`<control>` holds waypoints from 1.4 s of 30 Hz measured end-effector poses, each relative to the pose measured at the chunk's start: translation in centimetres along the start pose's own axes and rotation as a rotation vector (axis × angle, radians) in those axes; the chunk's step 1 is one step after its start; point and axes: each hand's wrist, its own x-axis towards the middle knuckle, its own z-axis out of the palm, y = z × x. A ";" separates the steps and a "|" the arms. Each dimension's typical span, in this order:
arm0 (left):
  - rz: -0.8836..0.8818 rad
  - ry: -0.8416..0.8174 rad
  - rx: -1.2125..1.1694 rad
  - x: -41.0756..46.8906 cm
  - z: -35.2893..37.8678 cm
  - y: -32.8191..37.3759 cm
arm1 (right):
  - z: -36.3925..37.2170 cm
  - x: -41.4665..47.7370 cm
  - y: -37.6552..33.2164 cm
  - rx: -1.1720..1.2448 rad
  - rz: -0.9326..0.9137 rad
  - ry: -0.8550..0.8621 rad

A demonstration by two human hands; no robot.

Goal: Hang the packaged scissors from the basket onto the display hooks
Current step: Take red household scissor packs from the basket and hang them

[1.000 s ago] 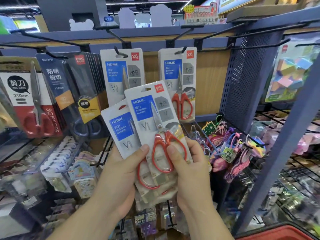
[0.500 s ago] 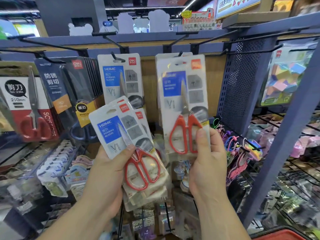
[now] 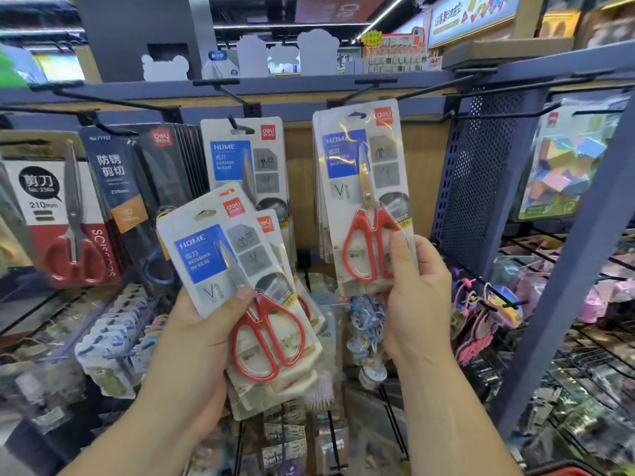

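While my right hand (image 3: 417,290) pinches one scissors pack (image 3: 364,197) up at the hook (image 3: 357,115), my left hand (image 3: 206,341) clasps several spare packs (image 3: 247,290) below, unhung.

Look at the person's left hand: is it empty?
No: the left hand grips a stack of scissors packs, thumb pressed on the front pack.

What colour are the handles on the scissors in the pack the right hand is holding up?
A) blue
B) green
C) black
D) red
D: the pack gripped by the right hand shows scissors with red handle loops just above the thumb.
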 end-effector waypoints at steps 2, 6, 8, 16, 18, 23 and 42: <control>-0.008 0.007 -0.010 0.0 -0.1 0.1 | 0.1 -0.1 0.0 0.003 0.010 0.022; -0.010 0.009 -0.012 0.0 -0.1 0.1 | 0.1 0.1 0.4 -0.007 0.032 0.064; -0.017 0.004 -0.013 -0.1 -0.1 0.1 | 0.1 0.6 0.7 -0.040 0.034 0.061; -0.026 -0.021 -0.023 -0.2 0.1 0.0 | 0.1 2.9 2.3 -0.211 0.066 0.067; -0.021 -0.017 -0.008 -0.2 0.0 -0.1 | 0.1 3.3 2.8 -0.285 0.069 0.061; -0.025 -0.015 -0.007 -0.4 -0.1 0.0 | -1.2 1.9 1.9 -0.422 0.138 0.117; -0.175 -0.163 -0.187 -1.4 1.7 -1.9 | 1.2 -8.5 1.0 -0.099 0.215 -0.108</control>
